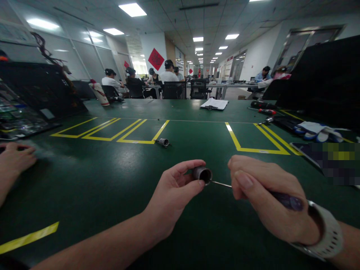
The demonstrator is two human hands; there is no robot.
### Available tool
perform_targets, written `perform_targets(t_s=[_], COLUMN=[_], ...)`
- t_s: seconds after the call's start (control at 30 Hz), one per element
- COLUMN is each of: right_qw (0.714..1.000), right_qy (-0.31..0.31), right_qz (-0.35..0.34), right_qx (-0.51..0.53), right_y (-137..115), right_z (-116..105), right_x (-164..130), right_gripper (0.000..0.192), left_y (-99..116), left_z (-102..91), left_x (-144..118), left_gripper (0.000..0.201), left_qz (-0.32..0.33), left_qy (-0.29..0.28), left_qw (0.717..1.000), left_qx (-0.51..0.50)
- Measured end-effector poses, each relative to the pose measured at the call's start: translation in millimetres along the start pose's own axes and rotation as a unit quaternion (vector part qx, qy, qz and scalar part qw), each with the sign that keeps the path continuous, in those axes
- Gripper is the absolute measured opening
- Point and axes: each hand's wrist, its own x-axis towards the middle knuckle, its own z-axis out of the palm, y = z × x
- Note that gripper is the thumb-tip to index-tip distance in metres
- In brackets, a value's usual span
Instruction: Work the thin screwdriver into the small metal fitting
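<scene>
My left hand (177, 197) pinches a short hollow metal cylinder (201, 173) between thumb and fingers, its open end turned to the right. My right hand (267, 195) is wrapped round a screwdriver (287, 200) with a dark purple handle. The thin shaft points left, and its tip reaches the cylinder's rim; whether it goes inside, I cannot tell. Farther off on the green table (107, 180), a second small metal cylindrical part (163, 142) lies on its side at the corner of a yellow tape outline.
Another person's hand (17, 157) rests at the left edge. A clipboard with papers (214, 104) lies farther back. On the right are a red-handled screwdriver (266, 111), gloves (317, 132) and a dark flat item (309, 152). A dark panel (36, 90) and a white bottle-like object (99, 93) stand left.
</scene>
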Motion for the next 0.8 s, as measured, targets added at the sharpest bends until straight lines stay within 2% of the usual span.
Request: perform_targets(t_s=[0.4, 0.8], right_qw=[0.998, 0.998], right_qy=[0.018, 0.038], right_qz=[0.042, 0.015], right_qx=[0.035, 0.041], right_y=[2.0, 8.1], right_z=[-4.0, 1.2], right_x=[0.8, -5.8], right_gripper=[0.033, 0.031], left_y=[1.5, 3.6], left_z=[-1.7, -3.4], left_x=[0.3, -0.7], left_gripper=[0.033, 0.036], left_qz=[0.017, 0.041], left_qy=[0.016, 0.028], left_qw=[1.000, 0.999], left_qx=[0.003, -0.003])
